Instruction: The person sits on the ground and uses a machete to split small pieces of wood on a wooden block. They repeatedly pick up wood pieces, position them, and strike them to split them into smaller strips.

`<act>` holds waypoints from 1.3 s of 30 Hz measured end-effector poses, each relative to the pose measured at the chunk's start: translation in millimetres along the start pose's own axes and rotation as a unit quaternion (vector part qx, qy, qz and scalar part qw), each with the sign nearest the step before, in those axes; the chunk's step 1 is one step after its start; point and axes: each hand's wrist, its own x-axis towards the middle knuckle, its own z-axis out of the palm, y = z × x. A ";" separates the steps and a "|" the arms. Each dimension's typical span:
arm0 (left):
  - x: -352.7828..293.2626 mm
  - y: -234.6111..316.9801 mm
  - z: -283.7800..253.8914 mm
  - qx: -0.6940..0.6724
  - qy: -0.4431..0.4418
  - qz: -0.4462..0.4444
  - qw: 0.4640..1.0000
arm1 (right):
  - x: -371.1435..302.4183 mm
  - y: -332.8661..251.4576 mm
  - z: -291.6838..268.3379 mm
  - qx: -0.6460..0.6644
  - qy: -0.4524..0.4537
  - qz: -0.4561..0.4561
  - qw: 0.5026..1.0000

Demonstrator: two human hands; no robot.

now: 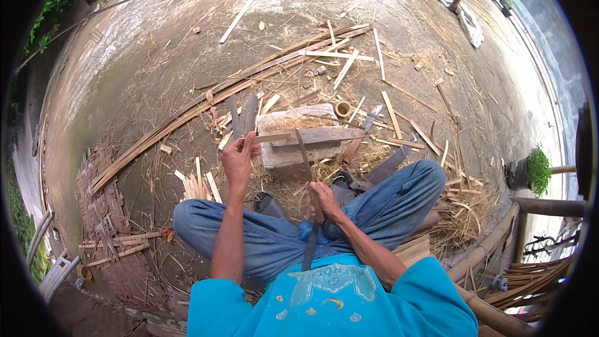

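Observation:
My left hand (237, 161) pinches one end of a short bamboo strip (272, 138), whose other end lies over the block near the knife. Wrapped round the handle of a long knife (304, 157) is my right hand (324, 201). Its blade points away from me and crosses close to the strip's far end. Under them sits a pale, worn block (277, 158) with a grey wooden bar (321, 136) lying across its top. A bamboo ring (342, 109) stands at the block's far right corner.
Long bamboo strips (187, 110) stretch from the left toward the far middle. Cut slats (392, 114) and shavings (462, 221) litter the ground. Split pieces (198, 187) are piled by my left knee. A woven bamboo mat (103, 212) lies at left, a potted plant (538, 171) at right.

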 end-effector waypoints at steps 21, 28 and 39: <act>-19.5 15.3 7.7 0.126 0.013 0.049 0.991 | -5.8 -66.0 43.1 -0.181 0.040 -0.015 0.983; -13.0 15.4 14.3 0.118 0.025 0.044 0.992 | -19.4 -46.4 57.3 -0.212 0.068 -0.236 0.946; -7.0 9.1 -0.2 0.134 0.016 0.005 0.991 | -4.3 -37.7 28.2 -0.276 0.061 -0.173 0.943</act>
